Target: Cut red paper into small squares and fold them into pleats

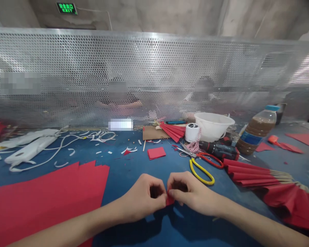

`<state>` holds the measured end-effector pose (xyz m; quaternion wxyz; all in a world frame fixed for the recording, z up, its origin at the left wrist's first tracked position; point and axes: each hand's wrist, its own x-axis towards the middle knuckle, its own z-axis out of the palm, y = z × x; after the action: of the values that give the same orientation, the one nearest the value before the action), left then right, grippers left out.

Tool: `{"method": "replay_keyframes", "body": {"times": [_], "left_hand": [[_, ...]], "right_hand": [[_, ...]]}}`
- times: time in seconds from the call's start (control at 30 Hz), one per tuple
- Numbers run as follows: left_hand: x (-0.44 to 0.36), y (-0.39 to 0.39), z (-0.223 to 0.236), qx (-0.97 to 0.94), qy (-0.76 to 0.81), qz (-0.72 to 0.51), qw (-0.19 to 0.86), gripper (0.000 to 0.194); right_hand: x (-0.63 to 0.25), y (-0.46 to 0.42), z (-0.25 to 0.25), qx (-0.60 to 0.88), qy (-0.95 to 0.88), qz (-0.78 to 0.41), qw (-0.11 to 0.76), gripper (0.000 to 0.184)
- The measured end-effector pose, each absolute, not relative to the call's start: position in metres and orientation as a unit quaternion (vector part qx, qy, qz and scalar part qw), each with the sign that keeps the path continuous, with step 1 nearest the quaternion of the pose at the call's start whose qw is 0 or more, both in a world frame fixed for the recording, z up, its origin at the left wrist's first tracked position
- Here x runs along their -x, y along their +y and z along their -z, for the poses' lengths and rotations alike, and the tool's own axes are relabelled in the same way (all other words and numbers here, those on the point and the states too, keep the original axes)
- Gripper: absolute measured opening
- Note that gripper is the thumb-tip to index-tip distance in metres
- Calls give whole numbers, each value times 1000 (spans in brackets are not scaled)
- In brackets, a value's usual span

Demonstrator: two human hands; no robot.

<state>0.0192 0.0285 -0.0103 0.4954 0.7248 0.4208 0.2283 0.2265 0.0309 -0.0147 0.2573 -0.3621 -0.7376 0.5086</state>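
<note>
- Grey, blotchy wall (156, 17) at the back, its top out of frame.
- Perforated metal panel (154, 51) spans your view; dim shapes show in it, too blurred to make out.
- Blue tabletop (128, 178) before you, scraps strewn toward the far side; near edge cut off.
- Large red sheets (41, 199) on your left, stepped at one corner, running out of frame.
- Pleated red paper (254, 175) on your right, also cut off.
- Your left hand (147, 197) and right hand (191, 193) meet at centre, each pinching the small red piece (170, 201) between thumb and finger.
- Yellow and red scissor loops (205, 177) near your right hand; one pair or two, cannot tell.
- Small red piece, between your hands: mostly covered, form unclear.
</note>
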Motion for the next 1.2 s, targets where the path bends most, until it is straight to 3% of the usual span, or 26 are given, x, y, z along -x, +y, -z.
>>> {"method": "replay_keyframes", "body": {"times": [0.4, 0.57, 0.73, 0.9, 1.2], "left_hand": [[-16, 34, 4, -668, 405, -241, 576, 11], [-16, 39, 12, -655, 428, -277, 558, 13], [-16, 40, 15, -640, 419, -322, 558, 23], [-16, 38, 15, -675, 399, -268, 560, 16], [-19, 32, 15, -700, 414, -263, 520, 21]], "right_hand": [[-224, 32, 12, 367, -713, -533, 270, 11], [-222, 31, 13, 394, -720, -495, 286, 15], [-222, 39, 15, 350, -663, -585, 308, 12], [-225, 44, 16, 351, -660, -583, 318, 9], [-224, 37, 17, 359, -680, -568, 293, 7]]}}
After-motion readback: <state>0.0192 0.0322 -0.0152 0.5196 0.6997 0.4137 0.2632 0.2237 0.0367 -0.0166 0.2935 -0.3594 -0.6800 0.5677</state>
